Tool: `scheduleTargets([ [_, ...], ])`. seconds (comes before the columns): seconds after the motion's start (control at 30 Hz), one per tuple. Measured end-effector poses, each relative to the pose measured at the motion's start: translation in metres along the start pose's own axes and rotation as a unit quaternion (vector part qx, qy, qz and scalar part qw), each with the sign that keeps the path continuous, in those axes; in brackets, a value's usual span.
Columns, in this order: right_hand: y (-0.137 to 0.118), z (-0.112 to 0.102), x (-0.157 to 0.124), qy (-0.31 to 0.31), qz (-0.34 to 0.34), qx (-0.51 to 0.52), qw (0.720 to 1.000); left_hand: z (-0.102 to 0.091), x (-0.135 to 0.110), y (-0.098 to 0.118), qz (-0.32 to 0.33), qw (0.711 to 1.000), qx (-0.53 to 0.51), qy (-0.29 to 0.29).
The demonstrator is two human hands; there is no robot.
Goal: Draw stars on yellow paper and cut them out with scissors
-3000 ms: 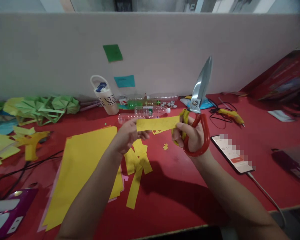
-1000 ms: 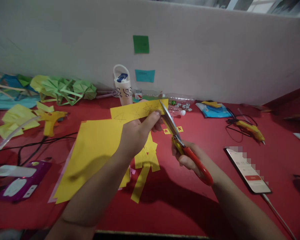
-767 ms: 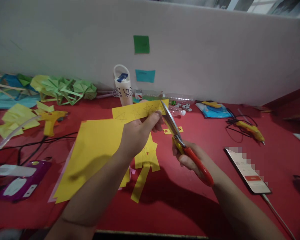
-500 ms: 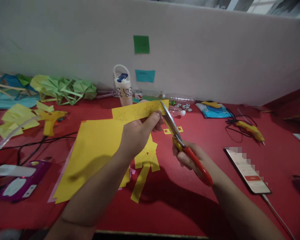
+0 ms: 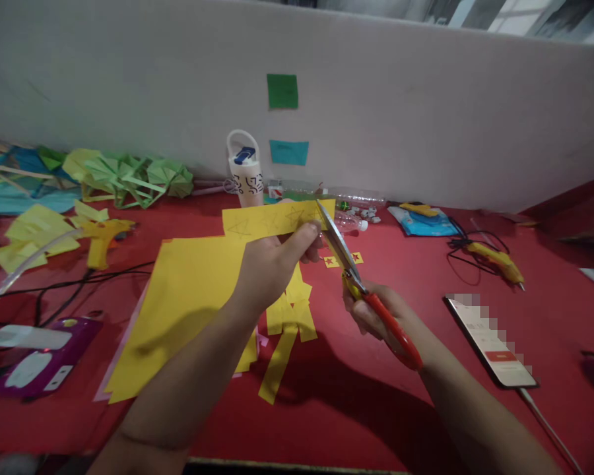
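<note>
My left hand (image 5: 277, 267) pinches a yellow paper strip (image 5: 257, 223) near its right end, thumb in front. Pencilled stars run along the strip. Red-handled scissors (image 5: 393, 330) are gripped in my right hand (image 5: 376, 310), their blades pointing up and left. The blade tips lie at the strip's right end, by the last star; whether they have cut into the paper I cannot tell. Below the strip, yellow paper sheets (image 5: 193, 277) lie stacked on the red table (image 5: 327, 415). Cut yellow strips (image 5: 280, 369) are scattered beside the stack.
A tumbler (image 5: 249, 181) and plastic bottles (image 5: 356, 196) stand or lie by the wall. Yellow glue guns (image 5: 99, 244) with cords rest at left and right. A phone (image 5: 490, 343) lies at right, a purple power strip (image 5: 49, 356) at left, folded green paper (image 5: 129, 175) behind.
The view has shifted very slightly. Both hands, the strip and the scissors keep nearly the same positions, with the blade tips still at the strip's right end.
</note>
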State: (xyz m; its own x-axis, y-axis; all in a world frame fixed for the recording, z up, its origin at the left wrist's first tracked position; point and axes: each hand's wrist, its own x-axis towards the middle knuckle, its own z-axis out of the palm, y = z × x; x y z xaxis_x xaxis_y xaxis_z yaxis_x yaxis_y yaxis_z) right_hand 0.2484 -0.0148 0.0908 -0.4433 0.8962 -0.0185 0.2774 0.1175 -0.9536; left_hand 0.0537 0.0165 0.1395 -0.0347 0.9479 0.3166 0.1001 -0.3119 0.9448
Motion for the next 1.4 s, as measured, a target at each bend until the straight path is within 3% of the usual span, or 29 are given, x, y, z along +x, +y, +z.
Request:
scheduleTargets([
  [1.4, -0.0019, -0.0008, -0.0010, -0.001, 0.013, 0.003, 1.000, -0.0013, 0.0006, -0.0023, -0.027, 1.000, -0.007, -0.003],
])
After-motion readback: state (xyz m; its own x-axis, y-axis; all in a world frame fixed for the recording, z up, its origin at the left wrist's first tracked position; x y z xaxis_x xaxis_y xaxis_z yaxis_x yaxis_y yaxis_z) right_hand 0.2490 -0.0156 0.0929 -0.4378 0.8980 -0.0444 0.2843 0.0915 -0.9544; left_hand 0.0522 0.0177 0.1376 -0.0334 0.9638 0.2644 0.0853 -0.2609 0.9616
